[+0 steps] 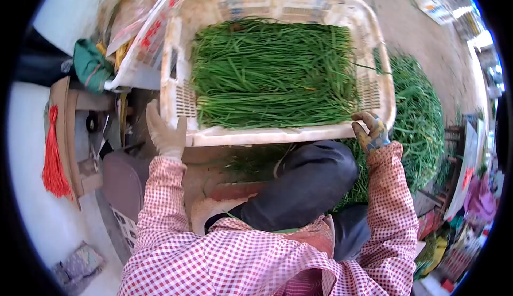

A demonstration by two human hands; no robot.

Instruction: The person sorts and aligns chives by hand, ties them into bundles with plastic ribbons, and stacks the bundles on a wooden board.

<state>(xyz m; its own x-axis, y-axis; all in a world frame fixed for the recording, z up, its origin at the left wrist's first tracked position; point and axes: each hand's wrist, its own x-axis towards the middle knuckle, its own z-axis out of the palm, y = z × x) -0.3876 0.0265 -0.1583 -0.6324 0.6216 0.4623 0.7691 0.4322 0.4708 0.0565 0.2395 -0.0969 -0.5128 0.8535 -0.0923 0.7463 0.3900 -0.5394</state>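
Note:
A dirty white plastic crate with slotted sides is in front of me. Inside lie long green garlic chives or similar leafy stalks, laid sideways in rows. My left hand, in a pale glove, grips the crate's near left corner, thumb at the front and fingers along the outer side. In a stained glove with blue patches, my right hand has its fingers curled over the near right rim. The undersides of both grips are hidden.
A large heap of loose green stalks lies right of the crate. Bags and a red-lettered white sack crowd the left, above a wooden piece with a red tassel. My bent knee is just below the crate.

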